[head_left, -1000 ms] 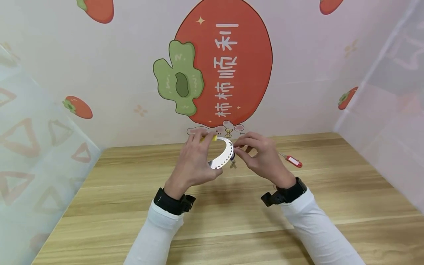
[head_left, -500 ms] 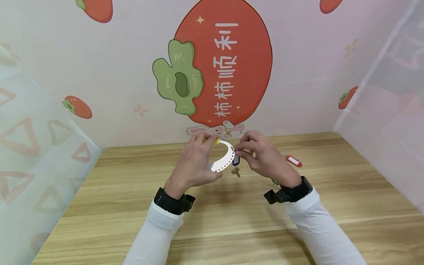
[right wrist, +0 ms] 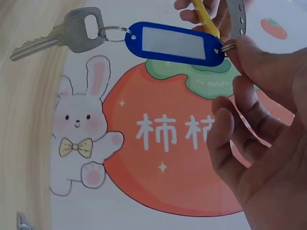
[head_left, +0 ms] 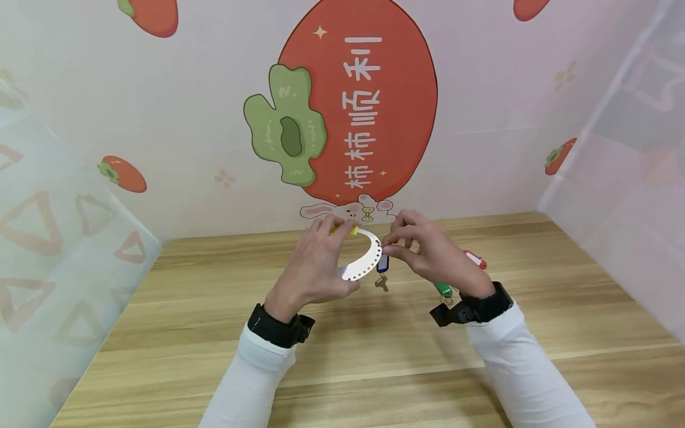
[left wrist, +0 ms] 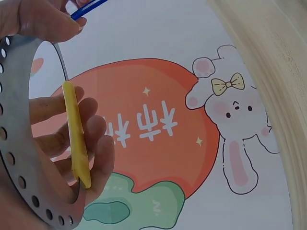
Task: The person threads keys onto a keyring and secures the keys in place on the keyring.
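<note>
Over the table, my left hand [head_left: 316, 261] grips a curved metal plate with a row of holes along its outer edge [head_left: 366, 265]. Its fingers curl about the plate's yellow handle [left wrist: 76, 134]. Close to the plate's right edge, my right hand [head_left: 433, 252] pinches a small metal ring [right wrist: 227, 47] between thumb and index finger. From that ring hangs a blue key tag [right wrist: 172, 44] with a white label, and a key [right wrist: 79, 36] dangles from the tag's other end. Fingertips partly hide the pinched ring; whether it passes through a hole I cannot tell.
A green key tag [head_left: 443, 290] lies on the wooden table [head_left: 214, 333] beneath my right wrist. Behind that forearm a red key tag [head_left: 475, 259] is partly covered. A printed wall [head_left: 481, 107] closes off the table's far edge.
My right hand has shifted slightly right. The blue tag and key, mostly hidden a second ago, now hang in sight below the plate. More of the green tag shows, less of the red one.
</note>
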